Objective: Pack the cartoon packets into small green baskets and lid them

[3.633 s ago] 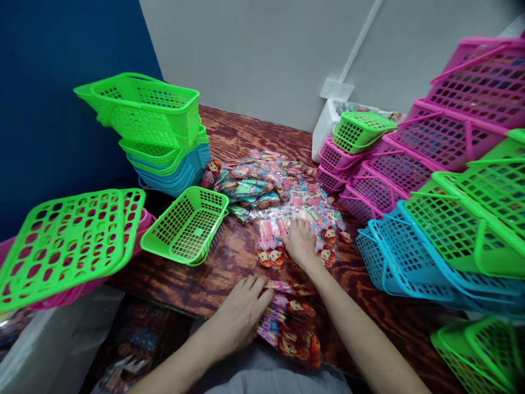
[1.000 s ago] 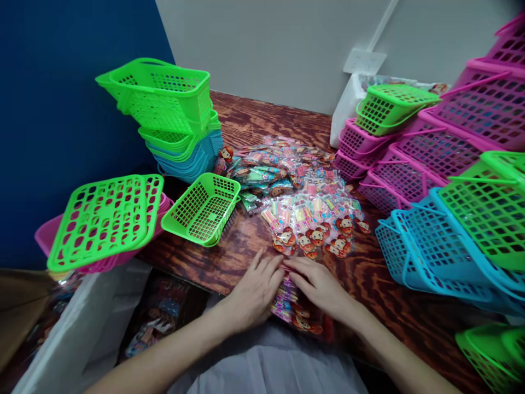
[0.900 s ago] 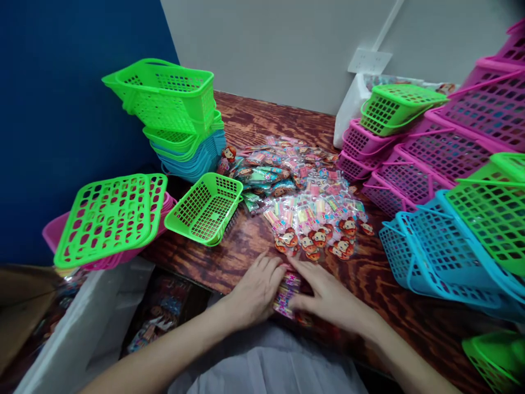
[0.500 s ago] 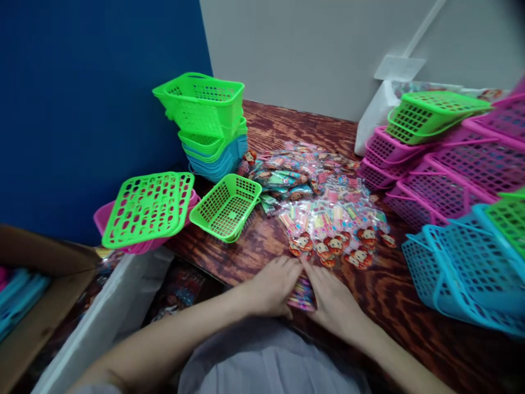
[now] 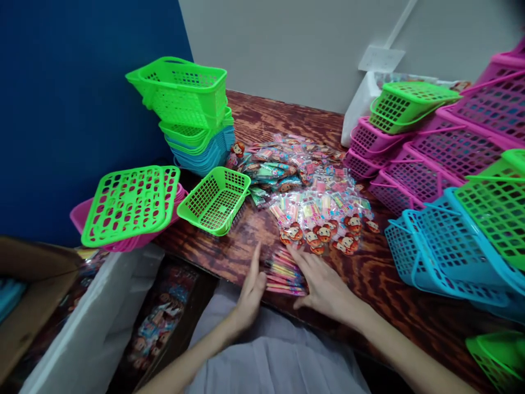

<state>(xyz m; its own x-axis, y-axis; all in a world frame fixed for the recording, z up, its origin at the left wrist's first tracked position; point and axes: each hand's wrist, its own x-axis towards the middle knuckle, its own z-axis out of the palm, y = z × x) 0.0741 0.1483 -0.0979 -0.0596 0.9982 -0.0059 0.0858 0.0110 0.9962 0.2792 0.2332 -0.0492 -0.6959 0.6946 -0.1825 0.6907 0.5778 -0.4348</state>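
Okay, so the bundle of thin packets (image 5: pixel 285 273) is sitting on the surface (image 5: pixel 254 232) right by the near edge, between the two hands. Left hand (image 5: pixel 248 293) is flat and unclenched, fingers pointing forward beside the bundle's left end. Right hand (image 5: pixel 326 282) has its thumb and fingers spread at the right end, not wrapped round anything; can't tell how hard it presses, if at all.

For evening up those ends, I'd go with flat palms and light taps from both sides, since slick wrappers would probably slide if squeezed.

Watch that near edge, the lap is just below it. Straight ahead, the loose pile of packets (image 5: pixel 315 213) leaves little slack. Best room seems to be forward-left, where bare wood runs toward the green basket (image 5: pixel 223 210). Off right there's more wood before the blue baskets (image 5: pixel 451 251).
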